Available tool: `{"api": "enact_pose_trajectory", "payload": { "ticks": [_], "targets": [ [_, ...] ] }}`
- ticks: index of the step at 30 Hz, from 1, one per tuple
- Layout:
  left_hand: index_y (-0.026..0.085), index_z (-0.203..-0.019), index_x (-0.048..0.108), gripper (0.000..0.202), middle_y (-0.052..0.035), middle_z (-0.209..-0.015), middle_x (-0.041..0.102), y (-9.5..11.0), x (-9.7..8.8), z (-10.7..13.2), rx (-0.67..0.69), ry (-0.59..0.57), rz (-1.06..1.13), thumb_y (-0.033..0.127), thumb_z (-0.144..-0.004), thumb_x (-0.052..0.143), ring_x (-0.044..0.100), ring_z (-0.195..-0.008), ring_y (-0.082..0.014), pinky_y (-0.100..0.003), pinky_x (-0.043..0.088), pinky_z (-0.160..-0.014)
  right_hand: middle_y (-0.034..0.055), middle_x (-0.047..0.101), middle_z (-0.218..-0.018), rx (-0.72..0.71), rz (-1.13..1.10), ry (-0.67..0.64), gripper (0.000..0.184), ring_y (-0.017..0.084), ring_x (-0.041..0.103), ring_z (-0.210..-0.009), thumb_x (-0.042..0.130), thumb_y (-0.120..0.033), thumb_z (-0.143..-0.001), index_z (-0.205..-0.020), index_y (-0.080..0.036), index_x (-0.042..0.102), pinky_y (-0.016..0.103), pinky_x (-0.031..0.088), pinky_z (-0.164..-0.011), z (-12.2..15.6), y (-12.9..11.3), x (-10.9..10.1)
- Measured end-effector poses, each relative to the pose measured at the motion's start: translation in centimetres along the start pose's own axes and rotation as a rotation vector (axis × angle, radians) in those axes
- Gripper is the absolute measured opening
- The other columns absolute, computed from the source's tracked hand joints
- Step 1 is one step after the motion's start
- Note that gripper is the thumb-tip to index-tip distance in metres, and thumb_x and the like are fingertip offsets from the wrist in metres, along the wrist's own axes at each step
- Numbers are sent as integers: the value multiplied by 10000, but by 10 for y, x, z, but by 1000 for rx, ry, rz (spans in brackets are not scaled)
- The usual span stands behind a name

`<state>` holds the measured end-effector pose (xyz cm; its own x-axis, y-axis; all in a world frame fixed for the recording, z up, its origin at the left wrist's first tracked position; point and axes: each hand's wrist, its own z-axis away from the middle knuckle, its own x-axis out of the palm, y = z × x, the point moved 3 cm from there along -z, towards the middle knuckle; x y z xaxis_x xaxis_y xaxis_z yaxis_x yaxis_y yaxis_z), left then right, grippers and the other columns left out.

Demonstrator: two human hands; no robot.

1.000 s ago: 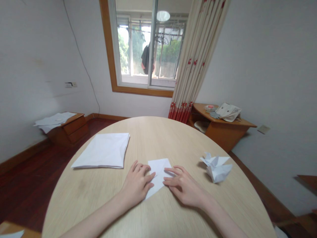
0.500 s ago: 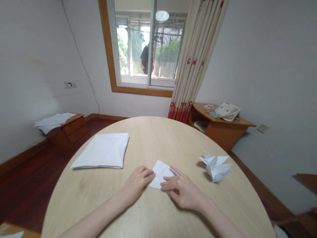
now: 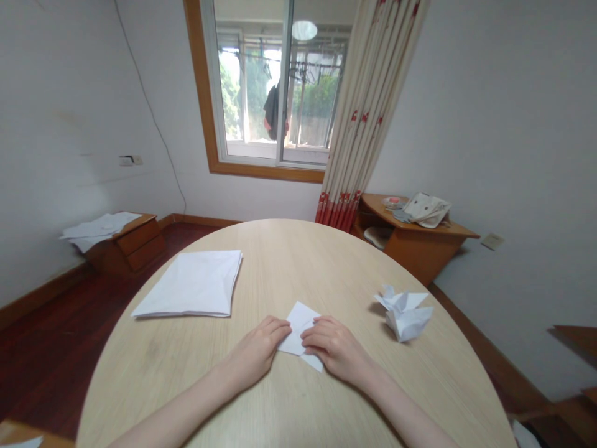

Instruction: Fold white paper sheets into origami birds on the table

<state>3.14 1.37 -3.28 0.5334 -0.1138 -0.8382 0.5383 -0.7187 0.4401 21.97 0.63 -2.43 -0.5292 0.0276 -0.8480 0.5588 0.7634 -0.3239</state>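
Observation:
A small folded sheet of white paper (image 3: pixel 295 330) lies on the round wooden table in front of me, one corner pointing away. My left hand (image 3: pixel 259 348) grips its left edge, with the fingers together and the thumb hidden. From the right, my right hand (image 3: pixel 339 350) presses its closed fingers onto the paper's right part, covering much of it. A pointed flap (image 3: pixel 313 361) of the same paper sticks out toward me below the right fingers.
A folded paper crane (image 3: pixel 405 316) stands on the table's right side. At the left lies a stack of white paper (image 3: pixel 191 283). The pale round table (image 3: pixel 298 410) has a curved far edge, with a low cabinet (image 3: pixel 420 249) beyond it on the right.
My right fingers have drawn together and now press on the paper's right side. A flap that was not visible before now shows below them. The left hand has hardly moved.

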Motion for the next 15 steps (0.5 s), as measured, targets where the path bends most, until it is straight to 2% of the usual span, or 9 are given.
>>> {"api": "enact_pose_trajectory", "payload": {
  "ticks": [5,11,15],
  "targets": [
    [182,-1120,555,247,-72,-1137,614,4,-2,1,-63,35,105,93,-910,461,541,-1101,-200,-387,456,-977,23,736,-916,-9,-16,-5,147,177,649,-876,545,-191,-915,-865,-218,680,362,442,-901,0,0,1],
    [175,-1048,539,296,-95,-1153,576,4,-1,2,-105,49,186,135,-774,643,520,-1118,-231,-400,438,-981,26,727,-913,28,-27,-9,149,189,626,-877,539,-202,-920,-860,-211,675,337,450,-818,-1,-2,0],
    [188,-1023,540,274,-89,-1143,584,4,-1,1,-109,49,191,155,-778,659,523,-1109,-237,-406,441,-966,33,716,-907,70,-39,-17,155,183,617,-871,525,-216,-931,-877,-203,669,329,451,-812,-2,-2,-1]
  ]
}}
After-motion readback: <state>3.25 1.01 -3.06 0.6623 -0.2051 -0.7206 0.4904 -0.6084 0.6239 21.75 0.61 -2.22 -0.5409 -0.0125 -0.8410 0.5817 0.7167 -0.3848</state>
